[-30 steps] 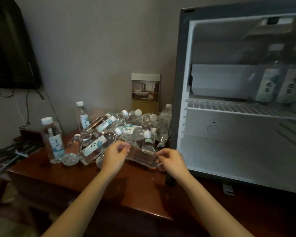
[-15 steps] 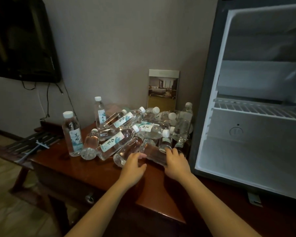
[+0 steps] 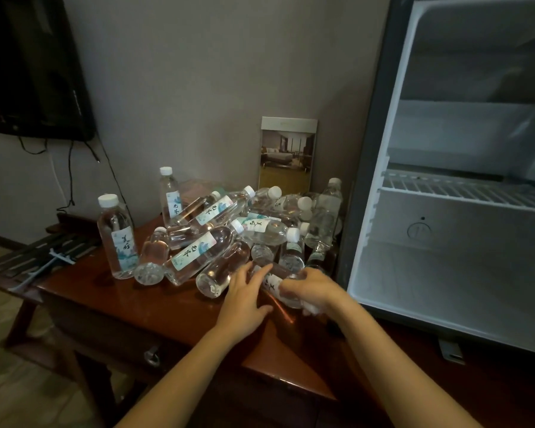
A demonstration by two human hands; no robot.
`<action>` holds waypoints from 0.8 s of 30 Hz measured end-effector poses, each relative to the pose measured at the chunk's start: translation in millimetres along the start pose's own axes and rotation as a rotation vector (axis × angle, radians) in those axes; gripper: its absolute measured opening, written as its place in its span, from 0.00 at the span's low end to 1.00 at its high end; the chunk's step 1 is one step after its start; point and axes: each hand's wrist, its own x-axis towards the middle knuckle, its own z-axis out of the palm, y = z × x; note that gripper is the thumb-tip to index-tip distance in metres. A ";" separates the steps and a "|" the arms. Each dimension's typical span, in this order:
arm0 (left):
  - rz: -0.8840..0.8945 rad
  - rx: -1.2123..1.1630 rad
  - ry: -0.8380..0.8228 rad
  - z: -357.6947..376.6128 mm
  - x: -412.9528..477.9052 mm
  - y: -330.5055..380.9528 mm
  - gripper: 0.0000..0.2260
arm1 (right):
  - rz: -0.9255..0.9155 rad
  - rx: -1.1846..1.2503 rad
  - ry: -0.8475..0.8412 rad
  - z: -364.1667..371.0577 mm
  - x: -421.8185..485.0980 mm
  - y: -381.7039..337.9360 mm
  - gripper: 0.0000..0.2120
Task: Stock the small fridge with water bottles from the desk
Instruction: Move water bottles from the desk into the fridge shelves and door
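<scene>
the right hand (image 3: 317, 290) curls its fingers (image 3: 291, 288) round a lying bottle (image 3: 272, 282), likely to lift it; the left hand (image 3: 244, 293) lays straight fingers against it, seemingly steadying; the open fridge (image 3: 445, 220) stands just right of them

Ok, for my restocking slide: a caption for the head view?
Right hand grips a water bottle at the front of the pile, left hand touching it, beside the open fridge.

a hotel room: wall-mounted tv (image 3: 28, 66), mini fridge (image 3: 464, 180) on a wooden desk (image 3: 112, 291), room brochure (image 3: 288, 156).
</scene>
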 end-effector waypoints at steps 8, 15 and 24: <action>0.100 -0.131 -0.067 -4.2 1.7 25.8 0.28 | -0.112 -0.077 -0.053 -54.0 -44.9 -5.9 0.16; 0.033 -0.250 -0.097 3.8 -12.3 94.0 0.23 | -0.212 0.271 0.228 -82.9 -71.8 21.3 0.20; 0.193 -0.617 -0.231 16.0 -9.6 189.3 0.21 | -0.314 0.508 0.469 -129.8 -103.8 49.1 0.24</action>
